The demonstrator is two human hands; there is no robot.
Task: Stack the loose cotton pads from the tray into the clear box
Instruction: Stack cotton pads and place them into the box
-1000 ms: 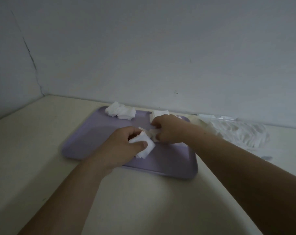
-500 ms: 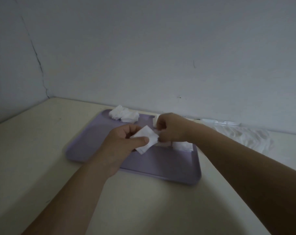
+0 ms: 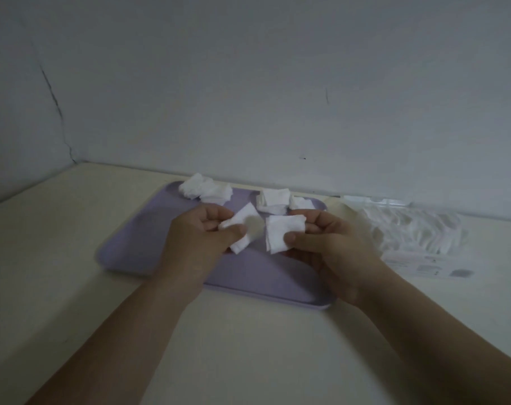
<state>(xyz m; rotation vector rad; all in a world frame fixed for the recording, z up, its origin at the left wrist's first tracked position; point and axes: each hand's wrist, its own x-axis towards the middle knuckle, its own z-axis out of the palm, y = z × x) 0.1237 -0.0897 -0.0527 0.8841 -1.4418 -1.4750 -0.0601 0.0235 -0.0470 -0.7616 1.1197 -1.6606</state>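
Table: I see a pale cream table (image 3: 73,258) running to a grey wall (image 3: 248,83), which has a dark crack on its left side.
Tray: a lilac tray (image 3: 137,249) lies flat on the table, its far edge near the wall; both my hands hover over its middle.
Plastic pack: to the right of the tray I see a crumpled clear plastic pack (image 3: 418,232) with white pads showing through it; it lies just beyond my right wrist. A clear hard edge shows behind it by the wall, and I cannot tell whether that is the box.
Left hand: my left hand (image 3: 201,241) is curled, thumb pressed against the fingers, pinching a small stack of pads (image 3: 242,229) that juts out tilted toward the right.
Right hand: my right hand (image 3: 327,247) is palm up, thumb clamped down on a second stack of pads (image 3: 280,233) held against the fingers.
Gap: the two held stacks sit just beside each other, not touching as far as I can see.
Far left heap: a loose heap of pads (image 3: 206,190) lies at the tray's far left corner, beyond my left hand.
Far right heap: another loose cluster of pads (image 3: 277,200) lies at the tray's far edge, just beyond my right fingertips.
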